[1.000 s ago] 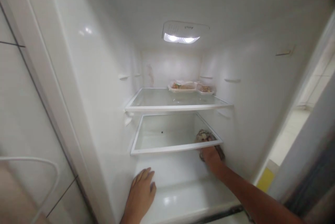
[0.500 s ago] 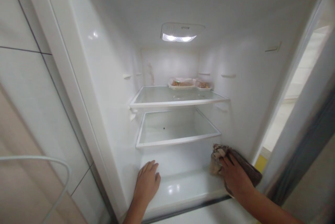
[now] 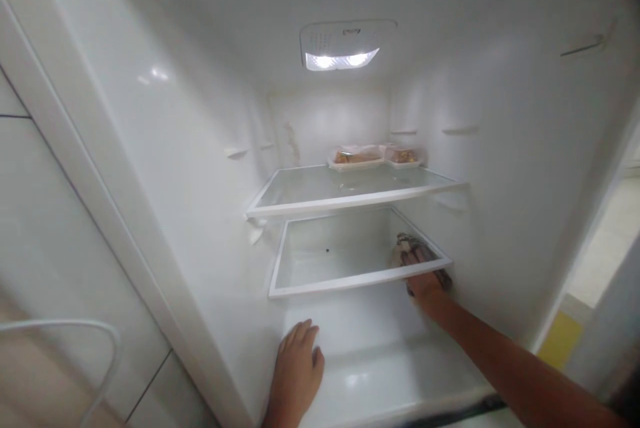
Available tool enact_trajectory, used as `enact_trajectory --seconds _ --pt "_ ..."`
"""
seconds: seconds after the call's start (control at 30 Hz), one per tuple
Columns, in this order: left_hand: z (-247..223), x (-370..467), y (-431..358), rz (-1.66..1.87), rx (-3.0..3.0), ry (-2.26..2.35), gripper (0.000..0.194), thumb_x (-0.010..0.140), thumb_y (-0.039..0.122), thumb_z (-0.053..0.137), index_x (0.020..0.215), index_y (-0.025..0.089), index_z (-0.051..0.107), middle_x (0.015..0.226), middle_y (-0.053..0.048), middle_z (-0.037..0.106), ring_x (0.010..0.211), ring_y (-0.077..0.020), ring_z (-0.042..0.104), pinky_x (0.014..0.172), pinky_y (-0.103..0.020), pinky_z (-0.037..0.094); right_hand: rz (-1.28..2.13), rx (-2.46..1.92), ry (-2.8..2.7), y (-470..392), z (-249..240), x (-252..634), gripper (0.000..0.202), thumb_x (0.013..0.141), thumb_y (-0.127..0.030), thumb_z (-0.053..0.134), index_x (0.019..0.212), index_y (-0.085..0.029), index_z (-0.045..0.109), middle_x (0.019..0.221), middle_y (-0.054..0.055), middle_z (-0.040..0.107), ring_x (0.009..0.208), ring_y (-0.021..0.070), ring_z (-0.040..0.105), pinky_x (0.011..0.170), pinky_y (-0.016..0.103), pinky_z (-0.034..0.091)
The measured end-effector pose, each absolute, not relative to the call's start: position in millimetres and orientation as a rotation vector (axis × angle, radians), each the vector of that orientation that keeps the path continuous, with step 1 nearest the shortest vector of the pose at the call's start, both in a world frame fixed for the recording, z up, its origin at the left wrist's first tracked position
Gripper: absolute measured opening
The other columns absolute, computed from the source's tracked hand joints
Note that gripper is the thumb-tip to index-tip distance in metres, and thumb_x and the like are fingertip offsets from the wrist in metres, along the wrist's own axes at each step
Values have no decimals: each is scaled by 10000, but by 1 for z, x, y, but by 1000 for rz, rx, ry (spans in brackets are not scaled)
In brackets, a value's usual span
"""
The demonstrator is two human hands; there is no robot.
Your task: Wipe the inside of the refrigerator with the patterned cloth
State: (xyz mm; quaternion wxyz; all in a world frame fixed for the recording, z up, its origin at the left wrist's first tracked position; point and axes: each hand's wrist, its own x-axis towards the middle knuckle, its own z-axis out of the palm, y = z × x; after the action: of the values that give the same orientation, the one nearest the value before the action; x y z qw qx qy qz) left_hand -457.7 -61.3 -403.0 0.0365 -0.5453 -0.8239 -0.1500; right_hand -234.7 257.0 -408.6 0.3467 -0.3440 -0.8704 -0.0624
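Inside an open fridge, my right hand (image 3: 424, 276) reaches under the lower glass shelf (image 3: 345, 277) on the right side. It presses a crumpled brown patterned cloth (image 3: 442, 277) against the inner right wall, and its fingers show through the glass. My left hand (image 3: 299, 365) rests at the lower left, by the left wall and the fridge floor (image 3: 370, 341). Its fingers lie slightly spread, with nothing in them.
Two wrapped food trays (image 3: 356, 159) stand at the back of the upper glass shelf (image 3: 350, 201). A lit lamp (image 3: 342, 60) is overhead. A pale curved bar (image 3: 75, 324) and wall tiles are at the left; something yellow (image 3: 560, 340) lies outside, lower right.
My right hand has moved the cloth deeper, from the right front of the fridge to beneath the lower shelf. My left hand stays low at the left. The view has come closer to the shelves.
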Motion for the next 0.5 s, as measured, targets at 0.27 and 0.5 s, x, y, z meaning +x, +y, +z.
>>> enact_trajectory --seconds 0.27,0.5 --pt "-421 -464 -62 -497 -1662 -2405 484 857 167 454 1285 202 678 1395 -100 672 1313 -266 611 1143 -488 502 178 -751 -2102 298 -413 -277 343 769 -228 407 966 -235 688 1097 145 719 1240 245 603 1169 536 395" --pt "-426 -467 -61 -516 -1641 -2420 489 852 168 464 1290 216 676 1396 -93 670 1316 -265 607 1143 -489 502 419 -819 -2027 287 -414 -278 296 776 -219 405 921 -229 663 1073 145 712 1231 249 594 1183 554 356"
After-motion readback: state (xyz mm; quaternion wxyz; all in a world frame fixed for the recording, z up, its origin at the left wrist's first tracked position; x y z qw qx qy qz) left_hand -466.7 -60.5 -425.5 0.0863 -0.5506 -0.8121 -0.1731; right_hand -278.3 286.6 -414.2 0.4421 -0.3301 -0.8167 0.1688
